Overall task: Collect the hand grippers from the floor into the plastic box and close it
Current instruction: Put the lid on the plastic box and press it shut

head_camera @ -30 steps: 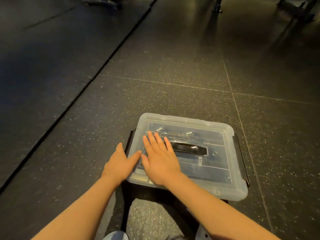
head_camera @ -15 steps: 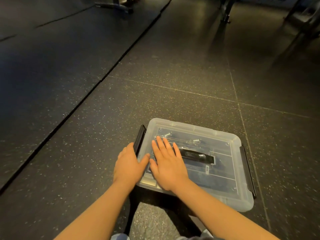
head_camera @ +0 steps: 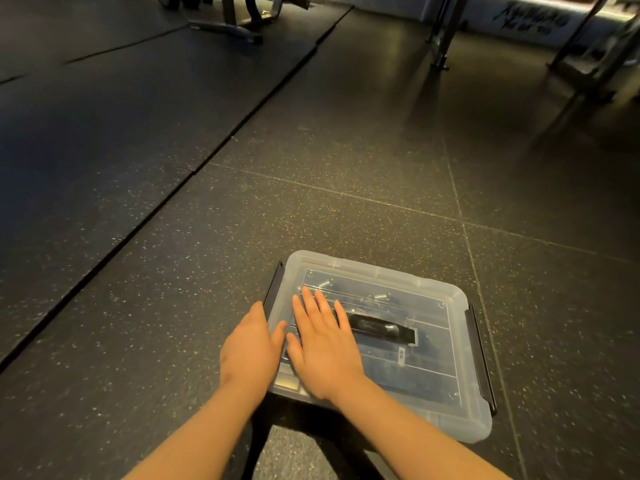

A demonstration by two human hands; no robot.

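Observation:
The clear plastic box (head_camera: 433,379) sits on the dark floor with its lid on and a black handle (head_camera: 384,330) lying flat in the lid. Through the lid I make out metal springs of hand grippers (head_camera: 380,297) inside. My right hand (head_camera: 325,348) lies flat on the left part of the lid, fingers spread. My left hand (head_camera: 249,348) wraps the box's left side over the lower part of the black left latch (head_camera: 273,285), thumb on the lid's edge. The right latch (head_camera: 479,355) sticks out from the box's side.
Speckled black rubber floor tiles (head_camera: 346,168) surround the box. A seam between mats (head_camera: 173,192) runs diagonally at the left. Metal equipment legs (head_camera: 441,36) and frames (head_camera: 228,26) stand far back. My legs are just below the box.
My left hand has closed in against the box's left side and latch. The right hand stays flat on the lid. The view has tilted up, so the box sits lower in frame.

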